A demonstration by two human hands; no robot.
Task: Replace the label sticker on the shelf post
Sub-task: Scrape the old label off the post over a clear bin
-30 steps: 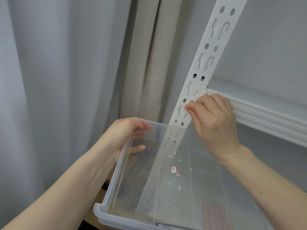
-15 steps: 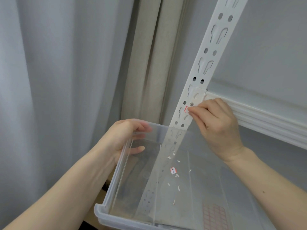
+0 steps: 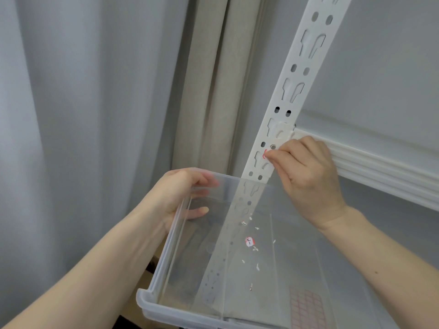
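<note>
The label sticker [image 3: 265, 154] shows only as a small sliver of white paper with a red edge, stuck on the face of the shelf post [image 3: 291, 91] beside one of its keyhole-shaped slots. Most of it is hidden under the fingertips, so any writing on it cannot be read. The right hand [image 3: 306, 172] has its fingers curled, thumb and forefinger pinched together on the sticker's right edge, against the post. Just above that pinch sit a pair of round holes and a bracket where the white ribbed shelf beam [image 3: 380, 172] meets the post and runs off to the right behind the knuckles.

The post is white, perforated with alternating round holes and keyhole slots, and leans up to the right above the grip; below it, the post passes behind a clear plastic bin [image 3: 164, 262]. The left hand [image 3: 180, 193] grips the bin's far left rim, fingers curled over the edge, thumb inside. In the bin, below the right hand's pinch, lie white paper scraps [image 3: 255, 249] and a round removed sticker [image 3: 249, 241] with a red border and dark marks. A sheet of red-outlined labels [image 3: 306, 309] lies at the bin's near right.
</note>
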